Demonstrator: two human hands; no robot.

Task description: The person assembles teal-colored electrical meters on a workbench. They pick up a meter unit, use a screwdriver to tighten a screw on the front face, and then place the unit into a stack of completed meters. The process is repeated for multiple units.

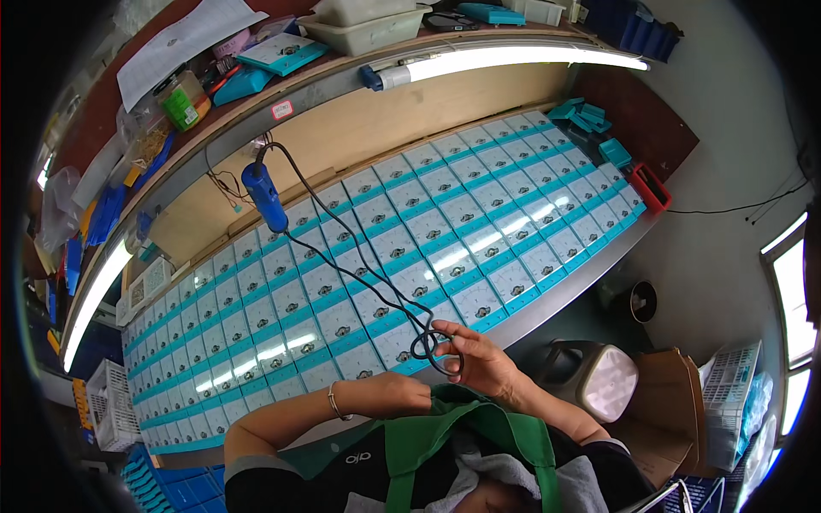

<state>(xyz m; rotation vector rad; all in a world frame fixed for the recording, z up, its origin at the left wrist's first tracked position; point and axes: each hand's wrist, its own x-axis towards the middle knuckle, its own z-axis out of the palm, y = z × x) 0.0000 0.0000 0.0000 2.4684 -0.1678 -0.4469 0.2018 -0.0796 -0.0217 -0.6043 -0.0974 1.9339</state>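
Note:
My right hand is closed on a looped black cable just past the table's front edge, pinching it between thumb and fingers. Two strands of that cable run up and left over the panels to a blue cylindrical hand tool, which hangs below the shelf. My left hand is curled into a fist in front of my green apron; its fingertips are hidden, so what it may hold does not show. Under both hands spread rows of white-and-teal meter panels, each with a small metal part.
A shelf with a lit tube lamp crosses above the table, carrying bins, a jar and papers. At the table's right end sit a red bin and loose teal pieces. A stool and a cardboard box stand at right.

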